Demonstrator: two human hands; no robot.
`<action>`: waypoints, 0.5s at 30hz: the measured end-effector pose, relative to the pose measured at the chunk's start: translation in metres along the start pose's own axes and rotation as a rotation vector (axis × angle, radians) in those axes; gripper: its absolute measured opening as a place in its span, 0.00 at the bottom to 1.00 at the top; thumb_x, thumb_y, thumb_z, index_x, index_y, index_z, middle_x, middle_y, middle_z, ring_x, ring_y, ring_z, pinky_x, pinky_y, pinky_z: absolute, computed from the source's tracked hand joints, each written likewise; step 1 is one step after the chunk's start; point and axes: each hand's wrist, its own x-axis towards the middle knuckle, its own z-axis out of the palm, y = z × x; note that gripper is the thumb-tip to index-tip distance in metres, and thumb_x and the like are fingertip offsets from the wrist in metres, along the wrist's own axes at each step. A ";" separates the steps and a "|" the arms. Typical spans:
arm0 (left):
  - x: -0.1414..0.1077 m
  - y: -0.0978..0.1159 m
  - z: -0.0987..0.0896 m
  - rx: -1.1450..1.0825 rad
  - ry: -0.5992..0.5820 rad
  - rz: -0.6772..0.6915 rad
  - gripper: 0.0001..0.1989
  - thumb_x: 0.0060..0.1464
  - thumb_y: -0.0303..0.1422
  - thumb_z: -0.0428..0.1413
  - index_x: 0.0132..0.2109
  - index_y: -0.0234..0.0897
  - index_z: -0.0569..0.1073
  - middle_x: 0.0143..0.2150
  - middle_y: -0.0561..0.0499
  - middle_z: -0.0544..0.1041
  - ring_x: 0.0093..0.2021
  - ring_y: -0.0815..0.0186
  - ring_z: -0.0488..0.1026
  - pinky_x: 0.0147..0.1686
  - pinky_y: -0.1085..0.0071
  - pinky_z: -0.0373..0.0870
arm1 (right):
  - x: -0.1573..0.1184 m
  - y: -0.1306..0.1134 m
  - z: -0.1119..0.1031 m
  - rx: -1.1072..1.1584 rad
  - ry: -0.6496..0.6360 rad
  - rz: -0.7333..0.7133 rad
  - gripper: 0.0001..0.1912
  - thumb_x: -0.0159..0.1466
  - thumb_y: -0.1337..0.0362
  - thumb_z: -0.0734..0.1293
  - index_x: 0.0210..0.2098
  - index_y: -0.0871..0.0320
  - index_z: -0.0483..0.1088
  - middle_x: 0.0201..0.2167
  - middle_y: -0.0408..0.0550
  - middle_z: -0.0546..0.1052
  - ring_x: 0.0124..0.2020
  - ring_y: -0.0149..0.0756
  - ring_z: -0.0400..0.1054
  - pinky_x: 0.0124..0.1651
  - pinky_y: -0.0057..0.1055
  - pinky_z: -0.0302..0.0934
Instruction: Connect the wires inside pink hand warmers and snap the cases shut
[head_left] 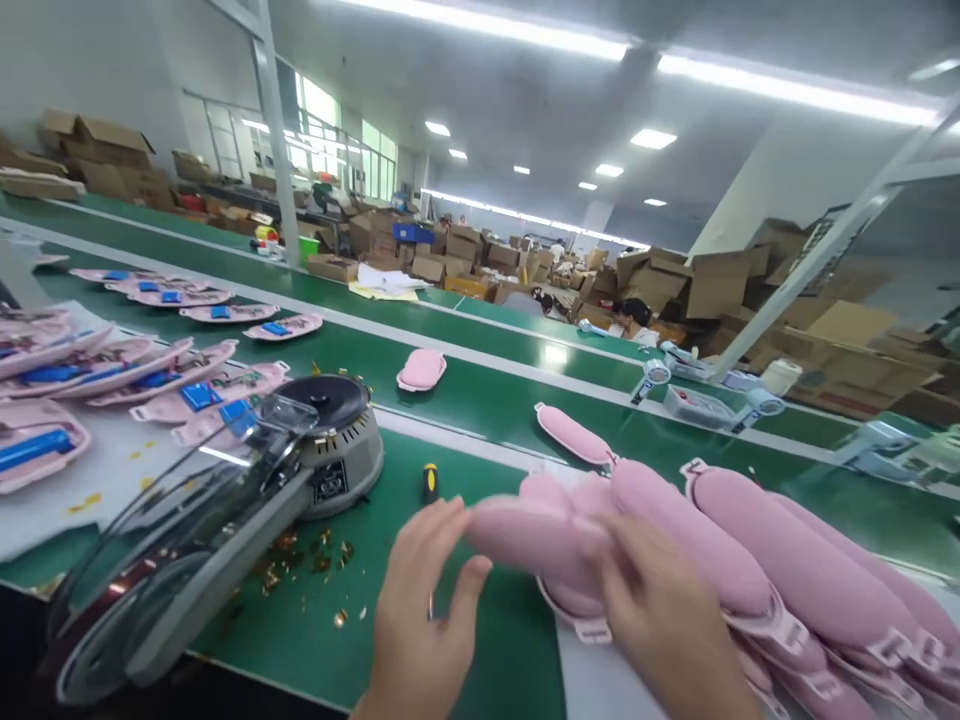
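My right hand (pixel 660 610) grips the right end of a pink oblong padded shell (pixel 529 540), slightly blurred by motion. At the shell's left end is my left hand (pixel 424 595), thumb and fingers apart; whether its fingertips touch the shell I cannot tell. Beneath and right of the held shell lies a pile of similar pink shells (pixel 795 550) with slotted end tabs. A screwdriver (pixel 430 483) with a yellow and black handle lies behind my left hand, its shaft partly hidden.
A grey tape-dispenser-like machine (pixel 341 465) with a black disc stands left, amber scraps (pixel 322 550) beside it. Farther left, opened pink shells (pixel 187 375) hold blue battery-like packs. One small pink shell (pixel 421 370) lies on the green belt (pixel 495 400). Pale blue handheld devices (pixel 761 402) stand right.
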 end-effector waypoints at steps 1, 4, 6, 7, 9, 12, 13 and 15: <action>0.011 -0.006 -0.002 0.052 0.016 -0.067 0.13 0.59 0.32 0.52 0.51 0.40 0.70 0.49 0.46 0.77 0.51 0.61 0.72 0.51 0.66 0.71 | 0.037 -0.012 0.004 -0.019 -0.187 0.220 0.11 0.68 0.64 0.59 0.44 0.57 0.71 0.43 0.49 0.76 0.48 0.43 0.67 0.51 0.40 0.60; 0.028 -0.027 -0.003 0.142 -0.188 -0.348 0.16 0.60 0.39 0.48 0.50 0.39 0.72 0.48 0.44 0.76 0.49 0.56 0.73 0.46 0.60 0.72 | 0.143 -0.038 0.034 -0.017 -0.314 0.344 0.11 0.68 0.60 0.63 0.42 0.61 0.70 0.40 0.48 0.75 0.40 0.36 0.70 0.45 0.39 0.66; 0.025 -0.043 -0.001 0.204 -0.412 -0.529 0.20 0.59 0.43 0.46 0.49 0.36 0.72 0.46 0.41 0.75 0.48 0.52 0.72 0.45 0.56 0.71 | 0.194 -0.044 0.062 -0.020 -0.339 0.398 0.14 0.67 0.58 0.64 0.47 0.61 0.68 0.44 0.49 0.73 0.40 0.36 0.70 0.43 0.37 0.68; 0.021 -0.050 0.000 0.236 -0.523 -0.603 0.21 0.59 0.44 0.45 0.49 0.34 0.71 0.46 0.39 0.74 0.48 0.50 0.71 0.44 0.55 0.70 | 0.211 -0.043 0.077 -0.030 -0.346 0.411 0.15 0.67 0.58 0.65 0.49 0.61 0.67 0.45 0.49 0.72 0.41 0.36 0.70 0.43 0.38 0.68; 0.012 -0.060 0.002 0.291 -0.724 -0.701 0.20 0.57 0.44 0.45 0.46 0.33 0.71 0.44 0.38 0.73 0.46 0.49 0.71 0.42 0.55 0.69 | 0.230 -0.038 0.102 -0.061 -0.354 0.420 0.16 0.66 0.58 0.65 0.51 0.60 0.67 0.48 0.51 0.71 0.44 0.38 0.70 0.44 0.39 0.68; 0.004 -0.065 0.001 0.346 -0.913 -0.727 0.14 0.58 0.40 0.44 0.36 0.36 0.70 0.39 0.41 0.72 0.42 0.50 0.70 0.39 0.58 0.67 | 0.237 -0.029 0.127 -0.117 -0.358 0.380 0.18 0.66 0.59 0.65 0.53 0.60 0.65 0.53 0.53 0.68 0.49 0.42 0.67 0.50 0.44 0.65; 0.003 -0.065 0.001 0.358 -0.928 -0.707 0.14 0.59 0.38 0.43 0.33 0.37 0.68 0.38 0.42 0.72 0.41 0.52 0.70 0.39 0.59 0.66 | 0.237 -0.029 0.133 -0.123 -0.369 0.346 0.19 0.66 0.59 0.65 0.54 0.59 0.65 0.54 0.53 0.67 0.51 0.43 0.66 0.52 0.46 0.64; 0.004 -0.066 0.001 0.370 -0.918 -0.666 0.15 0.61 0.36 0.41 0.30 0.38 0.67 0.36 0.44 0.72 0.40 0.54 0.70 0.39 0.60 0.65 | 0.238 -0.032 0.144 -0.105 -0.421 0.263 0.19 0.66 0.59 0.65 0.54 0.58 0.65 0.56 0.53 0.66 0.53 0.44 0.65 0.53 0.48 0.62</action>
